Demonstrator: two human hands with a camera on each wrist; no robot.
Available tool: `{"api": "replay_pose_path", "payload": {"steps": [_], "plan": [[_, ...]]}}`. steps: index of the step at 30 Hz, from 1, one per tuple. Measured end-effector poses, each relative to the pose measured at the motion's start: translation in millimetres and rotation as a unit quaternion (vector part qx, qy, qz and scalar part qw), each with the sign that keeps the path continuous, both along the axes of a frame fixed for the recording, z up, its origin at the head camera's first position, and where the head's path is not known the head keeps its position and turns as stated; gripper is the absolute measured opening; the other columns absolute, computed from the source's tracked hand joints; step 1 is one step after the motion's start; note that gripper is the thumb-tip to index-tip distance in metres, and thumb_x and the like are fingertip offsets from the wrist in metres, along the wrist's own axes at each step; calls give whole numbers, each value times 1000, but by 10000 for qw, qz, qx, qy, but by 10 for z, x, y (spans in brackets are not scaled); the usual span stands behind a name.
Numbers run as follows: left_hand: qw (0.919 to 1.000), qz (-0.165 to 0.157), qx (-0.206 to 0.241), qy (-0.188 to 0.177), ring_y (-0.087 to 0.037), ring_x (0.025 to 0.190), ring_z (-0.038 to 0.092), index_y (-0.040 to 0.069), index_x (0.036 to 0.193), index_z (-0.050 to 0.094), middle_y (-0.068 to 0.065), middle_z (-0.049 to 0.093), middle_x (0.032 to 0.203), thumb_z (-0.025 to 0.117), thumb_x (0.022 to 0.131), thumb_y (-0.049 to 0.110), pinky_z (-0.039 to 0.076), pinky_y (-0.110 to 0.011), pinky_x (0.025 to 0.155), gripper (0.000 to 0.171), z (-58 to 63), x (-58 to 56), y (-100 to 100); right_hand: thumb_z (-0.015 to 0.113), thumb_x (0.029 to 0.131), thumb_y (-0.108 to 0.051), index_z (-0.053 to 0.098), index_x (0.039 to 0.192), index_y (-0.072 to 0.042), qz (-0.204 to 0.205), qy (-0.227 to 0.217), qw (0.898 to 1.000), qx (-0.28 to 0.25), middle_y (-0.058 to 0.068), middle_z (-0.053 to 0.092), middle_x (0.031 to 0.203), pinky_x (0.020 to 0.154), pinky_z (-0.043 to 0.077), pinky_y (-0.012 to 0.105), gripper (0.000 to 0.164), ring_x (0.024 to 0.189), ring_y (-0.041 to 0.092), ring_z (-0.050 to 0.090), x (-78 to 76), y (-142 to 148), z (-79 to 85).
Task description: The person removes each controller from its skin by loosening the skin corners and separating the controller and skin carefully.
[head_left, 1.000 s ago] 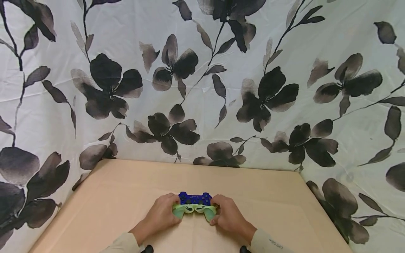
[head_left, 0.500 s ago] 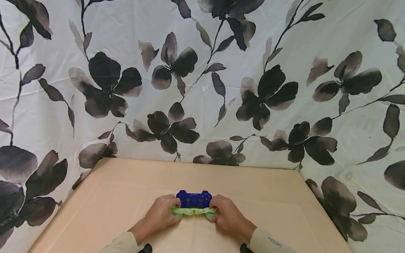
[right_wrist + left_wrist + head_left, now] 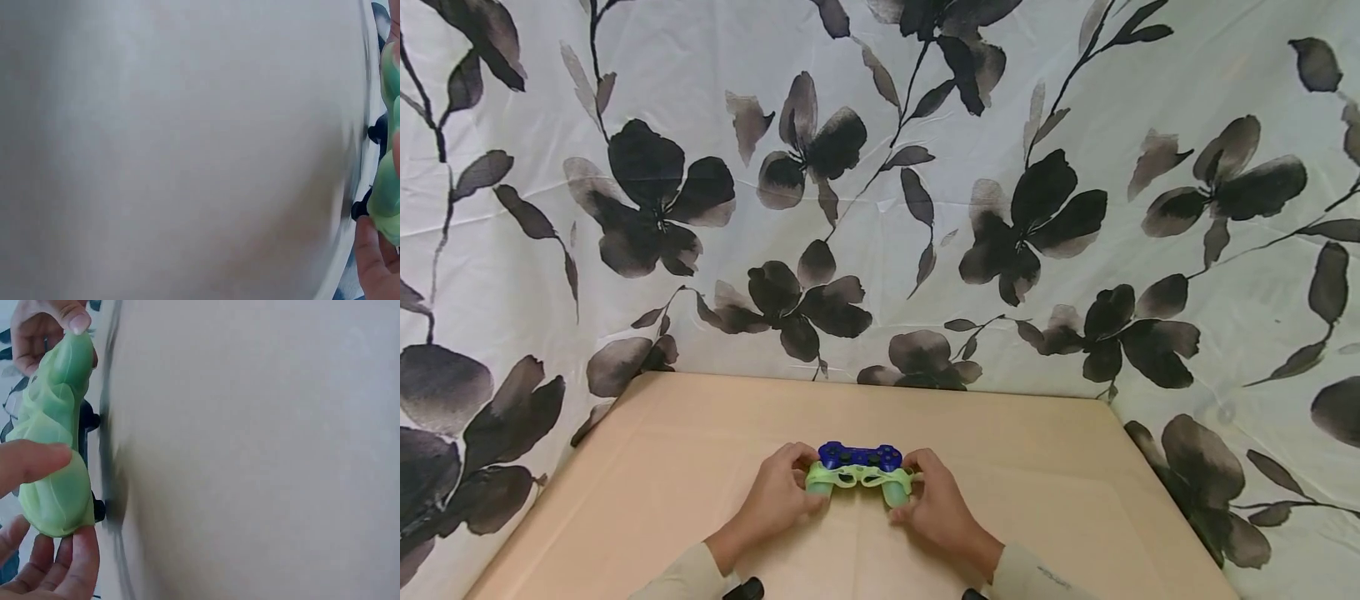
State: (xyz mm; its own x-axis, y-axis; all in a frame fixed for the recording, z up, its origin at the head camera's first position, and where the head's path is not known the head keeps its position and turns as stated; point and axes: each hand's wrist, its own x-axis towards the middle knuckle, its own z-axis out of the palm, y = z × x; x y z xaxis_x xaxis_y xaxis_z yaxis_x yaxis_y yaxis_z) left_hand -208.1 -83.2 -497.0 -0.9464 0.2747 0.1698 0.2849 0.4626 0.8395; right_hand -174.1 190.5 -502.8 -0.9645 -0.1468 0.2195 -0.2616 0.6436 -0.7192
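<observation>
A blue game controller (image 3: 860,456) is in both hands at the middle of the table. A stretchy, translucent green silicone cover (image 3: 822,477) wraps its handles and lower side. At one end my left hand (image 3: 781,490) holds it, thumb on the green handle and fingers curled at the outer edge. My right hand (image 3: 942,504) grips the opposite end in a similar way. In the left wrist view the cover (image 3: 59,497) fits round the handles, with dark thumbsticks (image 3: 90,419) showing beyond it. Only part of the cover (image 3: 384,187) appears in the right wrist view.
The controller is close over a pale tan tabletop (image 3: 715,433). Behind the table hangs a white cloth (image 3: 917,125) with dark flowers. Light sleeves (image 3: 688,575) cover both forearms.
The controller has tilted from showing more of its button face to showing the green handles, and shifted slightly away. Both hands have shifted with it, their thumbs now lower on the handles.
</observation>
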Motion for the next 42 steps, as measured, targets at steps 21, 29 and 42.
{"api": "replay_pose_path", "payload": {"steps": [21,29,42], "plan": [[9976,-501,379,-284,-12,75,64,7,95,62,-7,64,90,88,69,13,55,-21,65,37,-13,-86,-70,79,75,5,55,84,-17,317,73,9972,-673,-3,57,85,71,48,24,34,87,14,54,-34,22,54],[9973,-717,156,-27,-14,91,53,12,108,59,-3,51,105,91,69,23,54,-25,77,51,-55,-44,-66,78,81,-5,56,103,-15,90,-489,9953,-829,2,58,100,73,43,22,32,95,18,52,-36,63,49],[9985,-471,170,-239,-16,82,58,13,102,59,-4,60,96,94,60,12,53,-23,71,55,-46,-23,-5,89,70,-11,53,102,-16,-138,-553,9973,-464,-1,52,100,76,48,26,48,93,16,48,47,-22,121]]}}
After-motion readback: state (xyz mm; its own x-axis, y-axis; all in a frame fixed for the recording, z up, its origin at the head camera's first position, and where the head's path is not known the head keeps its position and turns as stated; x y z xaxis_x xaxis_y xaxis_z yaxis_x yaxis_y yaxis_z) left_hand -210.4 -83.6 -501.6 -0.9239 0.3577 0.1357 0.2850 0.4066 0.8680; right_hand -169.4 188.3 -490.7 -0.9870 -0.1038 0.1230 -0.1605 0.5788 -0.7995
